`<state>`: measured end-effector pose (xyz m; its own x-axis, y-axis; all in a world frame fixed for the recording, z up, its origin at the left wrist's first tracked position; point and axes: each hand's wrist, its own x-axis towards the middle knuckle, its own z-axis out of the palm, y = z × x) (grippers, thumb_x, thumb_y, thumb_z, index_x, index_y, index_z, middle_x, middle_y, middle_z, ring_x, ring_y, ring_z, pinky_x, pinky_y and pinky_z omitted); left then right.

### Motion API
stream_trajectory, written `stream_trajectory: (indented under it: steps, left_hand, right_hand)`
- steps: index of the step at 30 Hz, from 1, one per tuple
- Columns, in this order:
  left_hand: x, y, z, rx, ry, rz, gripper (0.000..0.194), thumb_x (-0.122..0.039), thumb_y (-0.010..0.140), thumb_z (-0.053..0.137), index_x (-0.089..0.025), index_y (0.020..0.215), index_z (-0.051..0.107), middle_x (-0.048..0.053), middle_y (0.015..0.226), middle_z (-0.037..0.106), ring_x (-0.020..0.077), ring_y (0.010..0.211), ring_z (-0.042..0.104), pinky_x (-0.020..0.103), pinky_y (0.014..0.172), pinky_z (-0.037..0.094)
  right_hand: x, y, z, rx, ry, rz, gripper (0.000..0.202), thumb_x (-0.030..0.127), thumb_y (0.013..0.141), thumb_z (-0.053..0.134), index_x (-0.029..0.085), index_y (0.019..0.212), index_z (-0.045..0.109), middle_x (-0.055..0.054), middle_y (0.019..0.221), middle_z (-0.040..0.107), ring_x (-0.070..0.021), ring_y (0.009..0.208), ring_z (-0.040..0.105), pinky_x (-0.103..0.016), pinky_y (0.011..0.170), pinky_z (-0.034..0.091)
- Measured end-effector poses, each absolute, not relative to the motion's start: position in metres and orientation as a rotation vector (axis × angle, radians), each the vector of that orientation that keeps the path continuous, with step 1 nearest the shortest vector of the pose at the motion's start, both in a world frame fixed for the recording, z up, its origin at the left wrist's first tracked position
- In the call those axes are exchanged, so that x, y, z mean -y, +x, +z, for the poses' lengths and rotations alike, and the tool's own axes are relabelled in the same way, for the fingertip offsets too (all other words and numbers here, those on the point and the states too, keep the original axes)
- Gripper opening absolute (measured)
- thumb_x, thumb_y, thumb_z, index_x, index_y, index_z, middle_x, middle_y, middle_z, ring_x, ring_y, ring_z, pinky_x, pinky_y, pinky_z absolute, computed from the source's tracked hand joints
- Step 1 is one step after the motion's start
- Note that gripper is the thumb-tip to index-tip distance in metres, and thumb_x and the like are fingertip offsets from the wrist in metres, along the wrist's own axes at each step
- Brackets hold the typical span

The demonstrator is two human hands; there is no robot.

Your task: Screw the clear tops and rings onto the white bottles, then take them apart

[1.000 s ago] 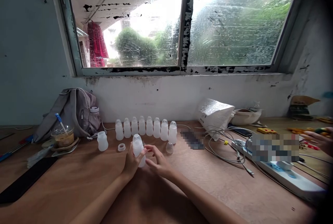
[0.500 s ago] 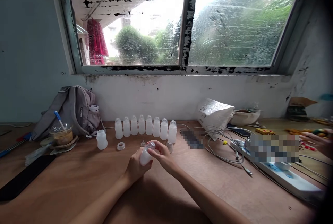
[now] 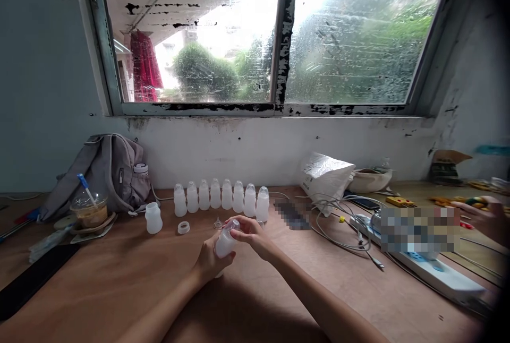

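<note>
A translucent white baby bottle [image 3: 224, 247] is tilted between my two hands, just above the table. My left hand [image 3: 207, 259] wraps around its body from the left. At the neck, my right hand [image 3: 250, 234] grips the bottle just below its clear top, thumb and fingers closed. Just behind my hands lies a small clear nipple [image 3: 217, 223]. To the left are a white collar ring [image 3: 184, 228] and an upright bottle with no top [image 3: 153, 219]. Several capped bottles [image 3: 215, 194] stand in a curved row along the back; a small item behind my right hand is partly hidden.
Left are a grey backpack [image 3: 113, 173], a drink cup [image 3: 91, 210] and a black flat object [image 3: 37, 282]. Right are a white bag [image 3: 324, 178], tangled cables [image 3: 338, 231] and a power strip [image 3: 450, 276]. Another person's hand [image 3: 484, 213] is at the far right.
Both my hands still hold the bottle, my right fingers shifted slightly around its neck. The whole view has moved a little. The other person's hand has also shifted slightly.
</note>
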<state>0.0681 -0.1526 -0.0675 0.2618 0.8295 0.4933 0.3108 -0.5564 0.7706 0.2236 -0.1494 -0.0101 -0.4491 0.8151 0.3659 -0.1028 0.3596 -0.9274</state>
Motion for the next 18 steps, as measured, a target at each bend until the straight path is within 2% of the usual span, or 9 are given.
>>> stream_trajectory:
  steps: [4, 7, 9, 11, 13, 15, 17, 18]
  left_hand:
    - [0.15, 0.067, -0.072, -0.916, 1.941, 1.221, 0.042, -0.022, 0.065, 0.058, -0.018, 0.106, 0.05, 0.002, 0.081, 0.059, 0.0155, 0.069, 0.053, 0.024, 0.059, 0.042]
    - [0.149, 0.064, -0.076, -0.88, 1.899, 1.197, 0.029, -0.024, 0.067, 0.058, -0.017, 0.094, 0.053, 0.0, 0.073, 0.056, 0.0131, 0.063, 0.049, 0.023, 0.057, 0.04]
    - [0.15, 0.061, -0.076, -0.884, 1.873, 1.176, 0.02, -0.026, 0.069, 0.057, -0.016, 0.085, 0.052, -0.001, 0.068, 0.052, 0.0117, 0.06, 0.047, 0.023, 0.056, 0.039]
    - [0.153, 0.059, -0.073, -0.885, 1.857, 1.145, 0.017, -0.028, 0.071, 0.055, -0.015, 0.08, 0.049, -0.001, 0.065, 0.05, 0.0112, 0.059, 0.046, 0.022, 0.056, 0.038]
    - [0.156, 0.058, -0.069, -0.885, 1.863, 1.116, 0.017, -0.029, 0.072, 0.055, -0.015, 0.08, 0.048, -0.002, 0.065, 0.047, 0.0108, 0.06, 0.044, 0.022, 0.056, 0.037]
    - [0.158, 0.059, -0.065, -0.887, 1.885, 1.117, 0.018, -0.029, 0.071, 0.055, -0.016, 0.08, 0.047, -0.003, 0.065, 0.044, 0.0104, 0.06, 0.041, 0.022, 0.056, 0.035]
    - [0.159, 0.061, -0.063, -0.881, 1.898, 1.134, 0.019, -0.03, 0.07, 0.056, -0.016, 0.08, 0.047, -0.003, 0.065, 0.041, 0.0102, 0.061, 0.038, 0.021, 0.056, 0.033]
    - [0.159, 0.062, -0.062, -0.877, 1.898, 1.141, 0.02, -0.03, 0.07, 0.056, -0.016, 0.08, 0.047, -0.003, 0.066, 0.041, 0.0102, 0.061, 0.037, 0.021, 0.057, 0.033]
  right_hand:
    - [0.146, 0.225, -0.009, 1.687, -0.623, 1.296, 0.032, 0.038, 0.07, 0.063, 0.018, 0.094, 0.06, -0.005, 0.093, 0.063, -0.0192, 0.088, 0.057, -0.03, 0.075, 0.044]
    - [0.137, 0.237, 0.002, 1.552, -0.585, 1.247, 0.035, 0.044, 0.071, 0.059, 0.018, 0.094, 0.06, -0.006, 0.093, 0.064, -0.0203, 0.086, 0.058, -0.032, 0.075, 0.044]
    - [0.129, 0.252, 0.012, 1.395, -0.562, 1.117, 0.039, 0.049, 0.073, 0.055, 0.018, 0.096, 0.059, -0.007, 0.094, 0.063, -0.0211, 0.088, 0.058, -0.033, 0.076, 0.044]
    - [0.121, 0.266, 0.017, 1.359, -0.596, 1.017, 0.041, 0.047, 0.076, 0.053, 0.02, 0.107, 0.053, -0.009, 0.103, 0.061, -0.0215, 0.091, 0.057, -0.033, 0.075, 0.044]
    - [0.114, 0.276, 0.012, 1.405, -0.684, 0.91, 0.042, 0.044, 0.073, 0.057, 0.023, 0.109, 0.05, -0.007, 0.102, 0.061, -0.0206, 0.088, 0.058, -0.032, 0.072, 0.045]
    - [0.107, 0.28, -0.005, 1.519, -0.831, 0.712, 0.036, 0.044, 0.071, 0.059, 0.023, 0.101, 0.054, -0.006, 0.103, 0.06, -0.0213, 0.09, 0.057, -0.033, 0.074, 0.044]
    - [0.098, 0.28, -0.028, 1.673, -0.99, 0.436, 0.033, 0.043, 0.068, 0.062, 0.022, 0.093, 0.06, -0.007, 0.107, 0.056, -0.0241, 0.103, 0.049, -0.036, 0.083, 0.04]
    - [0.094, 0.28, -0.04, 1.733, -1.044, 0.336, 0.033, 0.043, 0.07, 0.06, 0.022, 0.095, 0.06, -0.008, 0.11, 0.054, -0.0242, 0.106, 0.047, -0.036, 0.085, 0.038]
